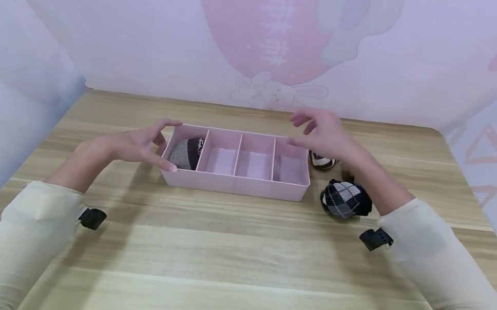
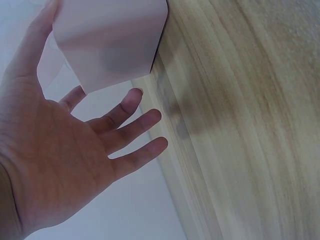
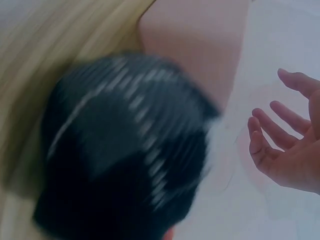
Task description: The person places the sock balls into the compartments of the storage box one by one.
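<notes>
**A:** Two hands flank a pink tray on a wooden table. Which way does the tray lie?

**B:** Its long axis runs left to right across the person's front, four compartments in a row. The left hand sits at the tray's left end, fingers straight and spread, thumb over the rim, fingertips at the outer wall. The left wrist view shows the open palm beside the tray's corner, gripping nothing.

**A:** And the right?

**B:** The right hand hovers above the tray's far right corner, fingers loose and apart, empty. The right wrist view, though blurred, shows the same relaxed fingers.

**A:** What is in the tray?

**B:** One rolled brown-and-grey sock in the leftmost compartment; the other three show only pink floor.

**A:** And outside it?

**B:** A black-and-white checked sock ball lies on the table just right of the tray, below the right forearm. A smaller rolled sock sits behind it, against the tray's right end. The right hand is nearer to both.
</notes>
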